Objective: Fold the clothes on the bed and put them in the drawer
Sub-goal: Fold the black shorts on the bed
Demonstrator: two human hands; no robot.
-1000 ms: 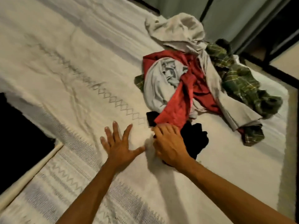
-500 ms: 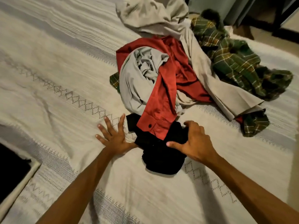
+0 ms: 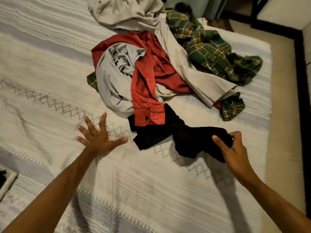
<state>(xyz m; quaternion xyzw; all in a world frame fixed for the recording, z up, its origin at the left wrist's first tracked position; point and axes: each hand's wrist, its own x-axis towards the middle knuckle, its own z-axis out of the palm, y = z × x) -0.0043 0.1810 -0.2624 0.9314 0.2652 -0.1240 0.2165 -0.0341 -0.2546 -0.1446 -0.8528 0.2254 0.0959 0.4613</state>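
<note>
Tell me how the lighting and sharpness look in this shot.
Head view: dim, warm light; the hands, left and right, are fairly sharp; the black garment shows almost no detail; soft arm shadows on the bedspread; edges curve from the wide lens.

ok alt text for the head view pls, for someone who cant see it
A person's right hand grips a black garment partly under a red shirt cuff, while the left hand rests flat, fingers spread, on a white bedspread. Grey, beige and green plaid clothes lie heaped behind.
</note>
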